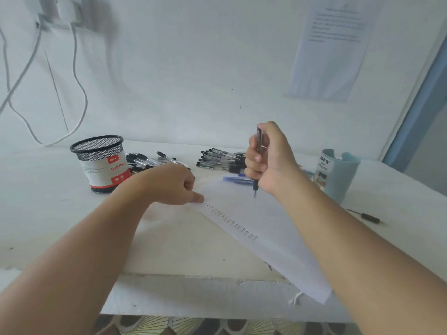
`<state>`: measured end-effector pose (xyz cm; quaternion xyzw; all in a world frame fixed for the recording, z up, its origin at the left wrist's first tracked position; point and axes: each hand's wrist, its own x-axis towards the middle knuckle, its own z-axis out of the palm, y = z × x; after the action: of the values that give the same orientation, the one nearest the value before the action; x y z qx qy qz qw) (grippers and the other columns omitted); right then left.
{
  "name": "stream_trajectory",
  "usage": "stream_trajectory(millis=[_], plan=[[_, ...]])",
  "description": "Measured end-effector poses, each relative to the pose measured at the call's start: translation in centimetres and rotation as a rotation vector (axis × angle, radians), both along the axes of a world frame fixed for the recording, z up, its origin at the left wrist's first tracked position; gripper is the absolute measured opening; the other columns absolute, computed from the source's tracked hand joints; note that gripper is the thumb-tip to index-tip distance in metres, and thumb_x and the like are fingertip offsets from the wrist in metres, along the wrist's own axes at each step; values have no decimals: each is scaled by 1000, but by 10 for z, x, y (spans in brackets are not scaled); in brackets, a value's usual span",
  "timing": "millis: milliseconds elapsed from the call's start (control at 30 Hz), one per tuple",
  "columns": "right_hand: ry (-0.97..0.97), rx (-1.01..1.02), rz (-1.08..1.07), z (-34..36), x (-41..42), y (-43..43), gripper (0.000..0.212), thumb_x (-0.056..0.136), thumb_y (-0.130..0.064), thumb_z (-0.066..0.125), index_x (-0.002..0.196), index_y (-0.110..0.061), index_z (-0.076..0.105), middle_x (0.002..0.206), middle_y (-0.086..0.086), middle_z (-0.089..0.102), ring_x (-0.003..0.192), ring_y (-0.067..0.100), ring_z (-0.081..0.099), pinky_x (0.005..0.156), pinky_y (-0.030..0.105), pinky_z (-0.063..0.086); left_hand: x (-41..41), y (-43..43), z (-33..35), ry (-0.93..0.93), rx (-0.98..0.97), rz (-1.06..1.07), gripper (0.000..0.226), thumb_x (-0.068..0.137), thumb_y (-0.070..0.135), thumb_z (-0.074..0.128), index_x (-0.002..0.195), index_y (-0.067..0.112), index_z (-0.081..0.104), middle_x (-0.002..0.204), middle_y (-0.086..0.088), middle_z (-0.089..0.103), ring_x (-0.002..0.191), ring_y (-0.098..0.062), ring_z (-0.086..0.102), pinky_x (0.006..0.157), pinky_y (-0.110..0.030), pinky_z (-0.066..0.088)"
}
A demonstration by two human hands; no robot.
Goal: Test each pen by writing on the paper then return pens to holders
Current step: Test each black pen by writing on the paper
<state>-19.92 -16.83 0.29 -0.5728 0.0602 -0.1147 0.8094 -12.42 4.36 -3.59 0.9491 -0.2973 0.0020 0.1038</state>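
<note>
A black pen (pixel 258 151) is held nearly upright in the right hand (pixel 268 160), its tip pointing down and hanging just above the paper (pixel 273 238), not touching it as far as can be told. The fingers (pixel 254 163) of that hand are wrapped shut around the barrel in a fist, with the clip end showing above the knuckles.

The white paper is laid slantwise on the table (pixel 60 201), one corner hanging past the near edge. A row of small ink marks (pixel 231 221) is seen running along its left border. The far end of that border is pressed down by the left hand (pixel 174 184), whose fingers are curled loosely closed on nothing, the fingertip resting on the sheet.

Behind the left hand a heap of black-capped pens (pixel 150 160) is spread on the table, and a second heap (pixel 220 159) is lying further right, behind the right hand. A blue pen (pixel 237 179) is lying by the far edge of the paper.

To the left a black mesh holder (pixel 100 163) with a red and white label is standing upright, apparently empty. To the right a pale blue holder (pixel 338 175) is standing near the paper. A single dark pen (pixel 365 216) is lying apart on the table at the right.
</note>
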Motion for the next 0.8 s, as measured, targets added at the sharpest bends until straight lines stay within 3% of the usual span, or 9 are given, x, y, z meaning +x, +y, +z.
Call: stream_trajectory(millis=[200,267,367,467,567,600,667,733,800], plan=[[-72,108,105,-1,-28,2,29,80,-40,76,67,-20,59,72,0,44,55,12,35,40,22,15,-2,-2,-1,15,4,13,43,88,56,72,75,17,57,73,7,54,66,-12,51,62,-28,38],[-32,109,102,-4,-37,1,23,88,-30,74,75,-17,60,77,3,47,55,12,41,37,18,23,-2,-3,0,20,10,19,43,88,55,71,74,17,56,72,7,54,66,-12,50,62,-28,37],[26,22,206,-10,-51,-8,63,101,-55,49,63,-6,62,80,16,63,65,27,61,55,29,48,-1,-2,-1,30,7,29,44,87,56,71,73,18,56,72,7,55,67,-13,52,63,-29,38],[106,-230,302,-19,-61,-21,96,94,-79,26,79,2,75,65,19,61,53,26,54,56,31,37,0,-4,-2,31,17,51,43,88,58,70,76,18,58,75,6,57,69,-13,53,65,-29,40],[213,-309,416,-27,-72,-29,73,96,-67,45,101,-1,75,77,21,70,55,23,62,48,26,42,-2,-7,-3,31,46,71,45,88,62,66,76,20,57,79,6,57,72,-10,52,66,-29,39],[228,-354,464,-31,-77,-29,55,94,-56,59,102,-3,75,85,20,72,60,21,65,47,25,46,-2,-8,-3,31,48,74,47,87,65,65,76,20,57,79,7,57,72,-10,51,66,-30,39],[208,-482,456,-42,-81,-31,17,87,-24,77,87,-8,70,71,12,62,49,15,49,40,21,37,-3,-8,-4,34,43,77,53,85,71,64,77,19,57,80,6,57,73,-9,52,65,-30,38],[136,-601,378,-51,-83,-30,18,84,-5,78,83,-9,60,59,4,45,43,13,28,40,19,23,-3,-7,-5,38,36,77,54,84,72,64,78,19,56,80,6,57,73,-10,52,65,-29,38],[62,-751,325,-51,-87,-27,21,83,-7,81,82,-8,60,57,3,49,44,13,35,41,20,27,-3,-7,-5,38,35,77,55,84,72,64,78,19,56,79,6,57,72,-10,52,66,-30,38]])
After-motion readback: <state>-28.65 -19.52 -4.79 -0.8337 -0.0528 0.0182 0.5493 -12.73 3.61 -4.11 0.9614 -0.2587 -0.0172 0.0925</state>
